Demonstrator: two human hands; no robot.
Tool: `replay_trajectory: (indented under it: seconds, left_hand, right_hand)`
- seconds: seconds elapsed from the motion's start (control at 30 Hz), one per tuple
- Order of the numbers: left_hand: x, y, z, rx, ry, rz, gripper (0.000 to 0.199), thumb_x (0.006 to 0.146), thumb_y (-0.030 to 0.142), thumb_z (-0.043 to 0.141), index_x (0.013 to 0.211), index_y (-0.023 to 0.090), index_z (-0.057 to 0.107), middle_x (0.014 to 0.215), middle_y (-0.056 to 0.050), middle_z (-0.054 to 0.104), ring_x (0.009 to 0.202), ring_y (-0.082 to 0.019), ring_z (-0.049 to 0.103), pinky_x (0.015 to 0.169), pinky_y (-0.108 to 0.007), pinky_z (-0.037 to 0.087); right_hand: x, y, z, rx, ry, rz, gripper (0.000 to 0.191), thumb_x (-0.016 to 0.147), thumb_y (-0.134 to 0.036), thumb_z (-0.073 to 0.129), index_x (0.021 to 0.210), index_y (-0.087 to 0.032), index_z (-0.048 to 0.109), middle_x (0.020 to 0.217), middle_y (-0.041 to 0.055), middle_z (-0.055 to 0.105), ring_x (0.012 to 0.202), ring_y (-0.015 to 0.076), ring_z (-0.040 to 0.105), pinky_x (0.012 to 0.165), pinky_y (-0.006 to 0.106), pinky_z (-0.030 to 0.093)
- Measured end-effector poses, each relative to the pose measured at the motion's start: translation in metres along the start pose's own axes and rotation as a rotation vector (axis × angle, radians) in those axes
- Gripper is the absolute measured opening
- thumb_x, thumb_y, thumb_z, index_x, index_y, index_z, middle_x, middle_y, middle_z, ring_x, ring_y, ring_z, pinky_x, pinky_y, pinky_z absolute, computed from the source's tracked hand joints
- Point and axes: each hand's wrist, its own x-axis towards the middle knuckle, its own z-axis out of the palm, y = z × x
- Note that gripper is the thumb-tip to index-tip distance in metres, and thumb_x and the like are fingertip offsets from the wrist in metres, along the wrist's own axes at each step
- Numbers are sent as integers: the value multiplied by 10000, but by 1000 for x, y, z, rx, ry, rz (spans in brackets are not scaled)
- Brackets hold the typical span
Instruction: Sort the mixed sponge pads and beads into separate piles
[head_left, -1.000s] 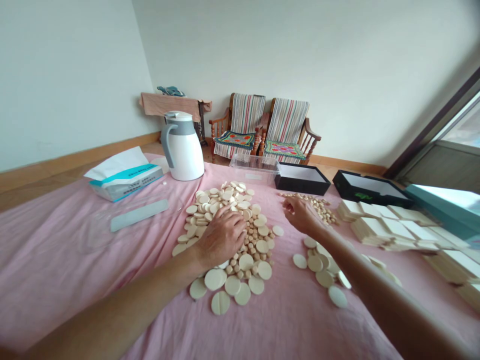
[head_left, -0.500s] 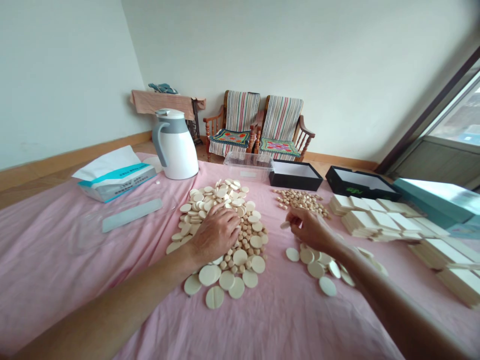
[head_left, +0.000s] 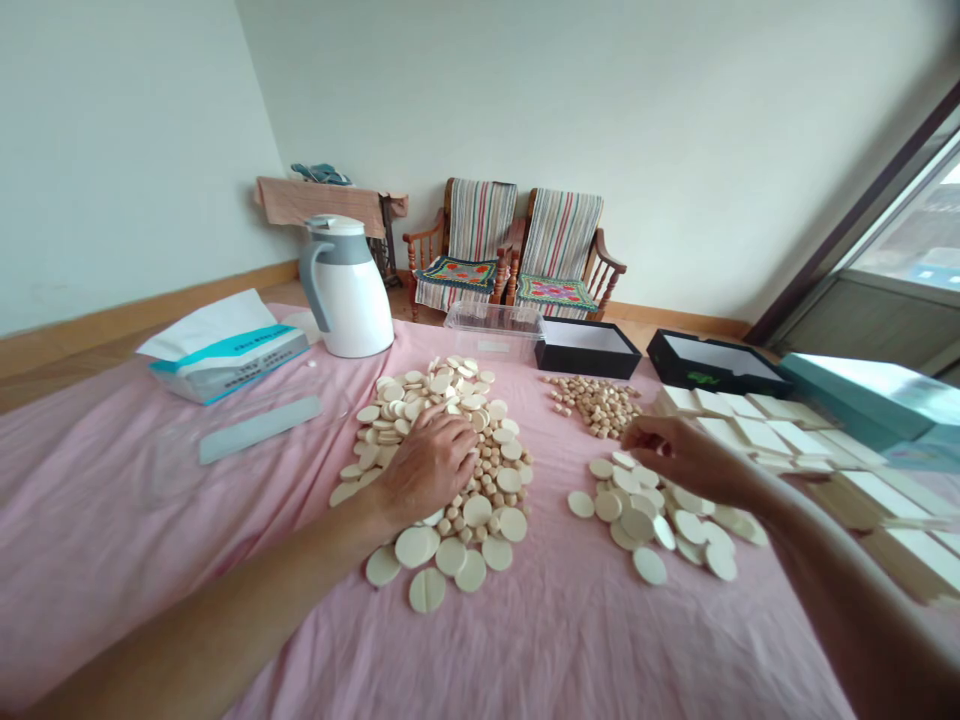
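My left hand (head_left: 431,460) rests palm down on a heap of flat round wooden discs (head_left: 426,590), its fingers spread loosely. Small wooden beads or cubes (head_left: 489,465) lie mixed among these discs, right beside my fingertips. What lies beneath the palm is hidden. Over the back edge of a second, smaller pile of discs (head_left: 636,522) hovers my right hand (head_left: 652,445), its fingers bent and the thumb apart. A pale disc (head_left: 622,459) lies just below those fingertips. A separate group of small wooden pieces (head_left: 596,402) is behind the right hand.
Stacks of square wooden pieces (head_left: 757,437) stand at the right, near a teal box (head_left: 870,400). Two black trays (head_left: 589,350) and a clear plastic container (head_left: 495,325) are at the back. A white jug (head_left: 364,300) and a tissue pack (head_left: 229,350) stand left on the pink cloth (head_left: 525,640).
My right hand has moved right, from the gap between the heaps to above the right disc pile. The disc it pinched is no longer between its fingers. My left hand stays put.
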Motion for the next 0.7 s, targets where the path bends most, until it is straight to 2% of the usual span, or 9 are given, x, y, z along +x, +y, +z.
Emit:
replay_trajectory:
  seconds: [0.17, 0.27, 0.37, 0.57, 0.7]
  left_hand:
    - [-2, -2, 2, 0, 6, 3, 158, 908, 185, 490, 954, 161, 639, 1009, -76, 677, 1034, -212, 594, 1063, -469, 339]
    - [-3, -2, 2, 7, 4, 5, 162, 905, 180, 496, 988, 161, 634, 1003, -77, 675, 1037, -212, 593, 1073, -473, 326]
    - [-4, -2, 2, 11, -2, -6, 149, 899, 170, 504, 976, 162, 631, 1000, -77, 669, 1029, -204, 592, 1045, -443, 362]
    - [-3, -1, 1, 13, 1, -8, 138, 905, 175, 497, 931, 167, 632, 990, -74, 667, 1014, -204, 591, 1032, -439, 375]
    - [-2, -1, 1, 11, -13, -5, 162, 914, 182, 485, 973, 158, 633, 996, -77, 667, 1028, -205, 588, 1042, -436, 365]
  right_hand:
    - [32, -54, 44, 64, 6, -179, 215, 737, -89, 524, 911, -172, 619, 881, 52, 655, 755, 147, 595, 677, 262, 431]
    - [47, -69, 67, 14, 18, -214, 205, 728, -79, 542, 910, -158, 594, 891, 64, 648, 773, 155, 586, 706, 269, 421]
    - [55, -74, 81, -11, 8, -175, 148, 720, -81, 537, 840, -162, 569, 815, 50, 638, 728, 149, 568, 657, 248, 395]
    - [58, -73, 85, -17, 52, -125, 155, 681, -59, 507, 776, -176, 546, 746, 22, 616, 675, 134, 533, 605, 226, 346]
    - [74, -48, 69, -109, 141, -73, 161, 672, -66, 521, 786, -172, 560, 737, 25, 608, 684, 144, 524, 620, 235, 335]
